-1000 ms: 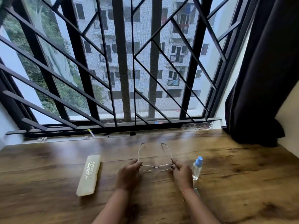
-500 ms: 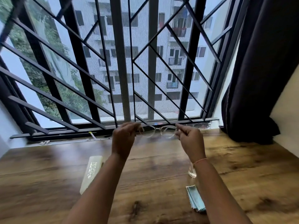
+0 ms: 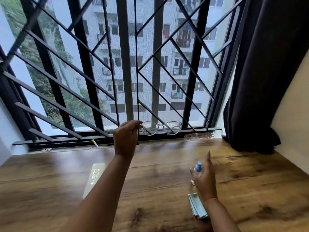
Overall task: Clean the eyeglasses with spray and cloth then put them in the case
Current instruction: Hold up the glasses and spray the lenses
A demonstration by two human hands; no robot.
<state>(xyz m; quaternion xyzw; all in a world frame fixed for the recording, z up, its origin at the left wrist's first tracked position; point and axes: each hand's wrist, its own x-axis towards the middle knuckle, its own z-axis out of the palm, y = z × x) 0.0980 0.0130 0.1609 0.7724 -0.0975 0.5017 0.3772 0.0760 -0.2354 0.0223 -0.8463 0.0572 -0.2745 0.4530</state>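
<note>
My left hand (image 3: 126,137) holds the clear-framed eyeglasses (image 3: 161,128) by their left end, raised in front of the window bars. My right hand (image 3: 204,179) is low over the wooden table, fingers spread, right beside the small spray bottle with a blue cap (image 3: 198,169); whether it touches the bottle is unclear. A folded teal cloth (image 3: 197,206) lies on the table just under my right wrist. The pale, long eyeglass case (image 3: 95,177) lies shut on the table, partly hidden behind my left forearm.
The wooden table (image 3: 250,181) runs up to a barred window (image 3: 125,64) at the back. A dark curtain (image 3: 267,72) hangs at the right, its hem resting on the table. A cream wall (image 3: 297,114) closes the right side.
The eyeglasses went from the table up to window height in both hands. My right hand has since let go and dropped down to the spray bottle; my left hand holds them alone.
</note>
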